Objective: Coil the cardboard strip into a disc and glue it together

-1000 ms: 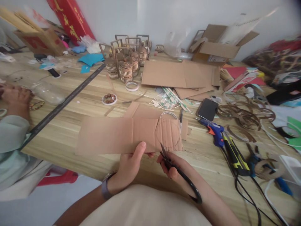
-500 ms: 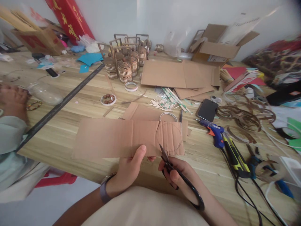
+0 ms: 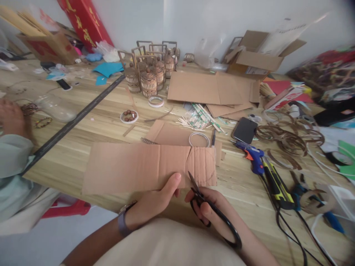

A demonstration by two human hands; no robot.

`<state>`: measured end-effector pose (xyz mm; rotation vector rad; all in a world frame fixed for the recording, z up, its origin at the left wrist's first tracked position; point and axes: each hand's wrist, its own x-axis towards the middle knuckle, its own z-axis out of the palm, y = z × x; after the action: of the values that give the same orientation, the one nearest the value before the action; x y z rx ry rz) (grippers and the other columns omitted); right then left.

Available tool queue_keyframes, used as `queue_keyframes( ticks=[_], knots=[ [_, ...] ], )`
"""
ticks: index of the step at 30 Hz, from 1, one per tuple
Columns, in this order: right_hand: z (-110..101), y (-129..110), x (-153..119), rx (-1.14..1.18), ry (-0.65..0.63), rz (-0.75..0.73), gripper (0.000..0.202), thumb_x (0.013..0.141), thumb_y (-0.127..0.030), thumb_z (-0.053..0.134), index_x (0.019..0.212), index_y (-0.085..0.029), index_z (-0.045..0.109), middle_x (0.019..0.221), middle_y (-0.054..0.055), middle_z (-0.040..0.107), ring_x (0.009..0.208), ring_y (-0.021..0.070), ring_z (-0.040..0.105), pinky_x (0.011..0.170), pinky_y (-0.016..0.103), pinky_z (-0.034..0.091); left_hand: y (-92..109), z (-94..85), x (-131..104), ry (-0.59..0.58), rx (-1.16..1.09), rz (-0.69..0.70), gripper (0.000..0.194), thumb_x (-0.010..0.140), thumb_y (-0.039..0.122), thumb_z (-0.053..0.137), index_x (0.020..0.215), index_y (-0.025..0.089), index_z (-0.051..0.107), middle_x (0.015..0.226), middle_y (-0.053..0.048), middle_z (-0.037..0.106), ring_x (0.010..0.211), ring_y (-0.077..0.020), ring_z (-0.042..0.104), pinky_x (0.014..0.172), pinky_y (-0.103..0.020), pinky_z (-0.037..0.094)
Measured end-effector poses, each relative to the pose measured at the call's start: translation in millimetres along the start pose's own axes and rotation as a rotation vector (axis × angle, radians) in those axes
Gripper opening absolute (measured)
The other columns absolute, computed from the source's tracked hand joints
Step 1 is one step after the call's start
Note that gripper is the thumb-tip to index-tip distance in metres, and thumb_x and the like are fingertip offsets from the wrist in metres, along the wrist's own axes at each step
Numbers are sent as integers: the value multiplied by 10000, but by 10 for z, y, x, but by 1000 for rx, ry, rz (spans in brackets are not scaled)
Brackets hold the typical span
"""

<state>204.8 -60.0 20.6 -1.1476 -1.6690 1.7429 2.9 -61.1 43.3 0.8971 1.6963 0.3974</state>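
Observation:
My left hand [image 3: 158, 197] grips a long cardboard strip [image 3: 122, 166] by its near edge, thumb on top and fingers underneath. A circle is drawn in dark line at the strip's right end, and a slit runs in from the far edge beside it. My right hand [image 3: 219, 210] is closed round black-handled scissors [image 3: 199, 195], fingers in the loops. One blade lies over the cardboard's near edge, just left of the drawn circle; the other blade is mostly hidden. Beyond the strip are a white ring [image 3: 199, 139] and another cardboard piece [image 3: 172, 133].
At right lie a blue glue gun [image 3: 253, 157], a yellow-black cutter [image 3: 279, 184], pliers [image 3: 298, 188], a phone [image 3: 244, 129] and curled brown strips [image 3: 283, 136]. Small woven cages [image 3: 149, 83] stand at the back. A co-worker's hand [image 3: 12, 114] rests at far left.
My left hand has slid right along the cardboard's near edge, its thumb now nearer the scissors. The strip has shifted slightly toward me, its left end lower. My right hand keeps the scissors.

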Motion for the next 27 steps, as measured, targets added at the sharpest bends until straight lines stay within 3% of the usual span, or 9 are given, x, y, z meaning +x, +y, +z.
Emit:
queue_keyframes(
  ticks=[3,10,15,21,27],
  knots=[
    [-5,-6,8,-18,-7,4,775,771,-870,442,877,-131,647,580,-20,471,485,99,409,449,229,296,-27,7,-19,-14,-8,22,554,797,758,479,574,272,624,651,-3,731,808,-258,719,806,-308,510],
    [43,-25,5,85,34,64,753,743,-870,491,803,-131,622,482,-65,381,401,64,307,393,218,234,-83,48,33,36,-84,124,537,800,723,526,518,275,618,577,-25,706,668,-262,714,639,-308,497],
    [68,35,-5,124,44,101,793,729,-882,492,869,-113,627,480,-72,386,387,56,303,376,200,225,-99,89,64,21,-84,134,564,825,733,478,538,272,627,574,-23,697,663,-254,702,662,-312,490],
    [84,63,39,155,22,32,787,790,-850,451,922,-99,645,504,-52,440,398,69,353,404,215,292,-137,118,76,-32,-91,204,565,862,711,445,586,265,656,690,-19,743,758,-242,701,748,-312,494],
    [120,30,50,173,48,39,749,796,-841,459,886,-119,640,482,-71,407,379,58,297,382,210,243,-145,124,75,-59,-108,222,570,885,699,412,594,264,637,694,-12,733,759,-229,691,766,-306,487]
  ],
)
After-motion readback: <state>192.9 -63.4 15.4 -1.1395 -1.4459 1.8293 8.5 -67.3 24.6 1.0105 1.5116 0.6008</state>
